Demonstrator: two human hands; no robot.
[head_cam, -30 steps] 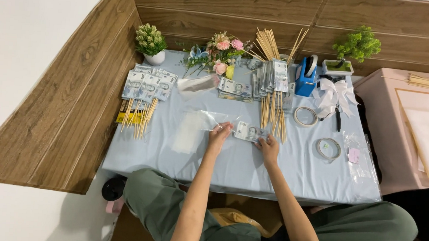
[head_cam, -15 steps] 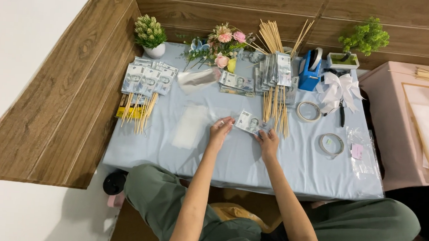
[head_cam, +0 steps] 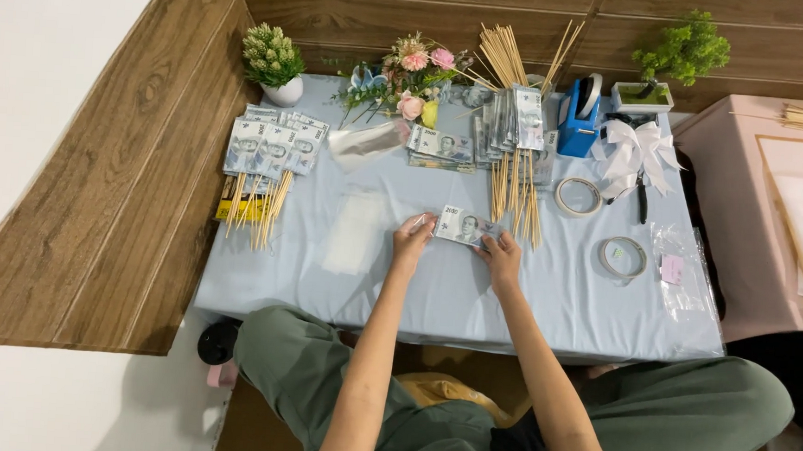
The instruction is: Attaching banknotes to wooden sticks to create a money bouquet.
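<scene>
Your left hand [head_cam: 412, 238] and right hand [head_cam: 502, 257] pinch one banknote [head_cam: 465, 227] at its two ends, low over the middle of the blue tablecloth [head_cam: 434, 293]; wooden sticks [head_cam: 515, 191] lie just beyond it; a clear sleeve [head_cam: 355, 232] lies to the left.

Bright, even indoor light from overhead; the pale blue tablecloth [head_cam: 453, 294] reads cleanly with no hard glare, only a soft sheen on the clear plastic sleeve [head_cam: 353, 232] and the white floor [head_cam: 39, 73]. Shadows short and diffuse: faint under both forearms, darker beneath the table edge near the lap and at the far right corner. Wide-angle lens bows the wooden wall panels [head_cam: 124, 199] outward at the left edge; centre sharp, fine print on the banknote [head_cam: 465, 227] too small to resolve.
</scene>
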